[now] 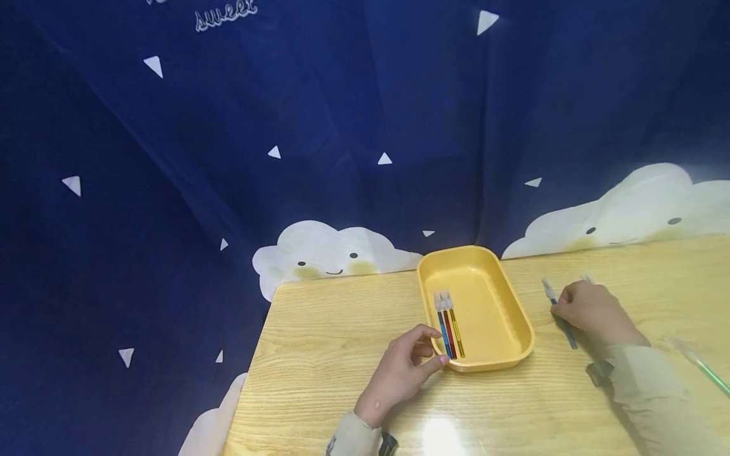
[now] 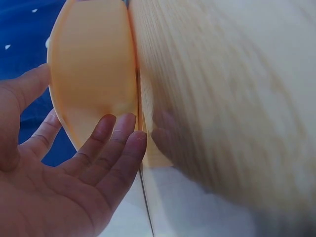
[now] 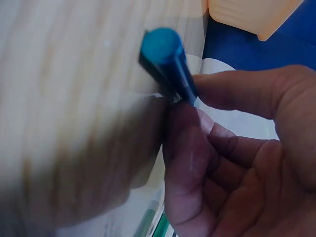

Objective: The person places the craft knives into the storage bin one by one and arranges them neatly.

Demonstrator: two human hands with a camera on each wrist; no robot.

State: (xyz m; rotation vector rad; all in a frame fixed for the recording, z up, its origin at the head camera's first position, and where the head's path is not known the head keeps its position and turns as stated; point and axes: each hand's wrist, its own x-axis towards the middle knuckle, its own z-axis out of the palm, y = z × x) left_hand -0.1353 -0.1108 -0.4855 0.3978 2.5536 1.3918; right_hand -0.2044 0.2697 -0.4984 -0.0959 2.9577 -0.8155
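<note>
My right hand (image 1: 595,310) pinches a blue pen-shaped tool (image 1: 566,330) with a pale, see-through cap between thumb and fingers, beside the tray. Its round blue end (image 3: 161,45) points at the right wrist camera. My left hand (image 1: 402,367) is at the near left corner of the yellow tray (image 1: 516,301), thumb and index fingertip at the rim. Seen from the left wrist, its other fingers (image 2: 113,153) reach along the tray's outer wall. Inside, a blue tool (image 1: 443,332), a red tool (image 1: 450,332) and a gold tool (image 1: 457,332) lie side by side against the left wall, caps away from me.
A green capped tool (image 1: 710,372) lies on the wooden table (image 1: 319,354) at the right edge. Another pale cap (image 1: 587,278) shows behind my right hand, its remainder hidden. A dark blue curtain (image 1: 342,114) with white clouds hangs right behind the table.
</note>
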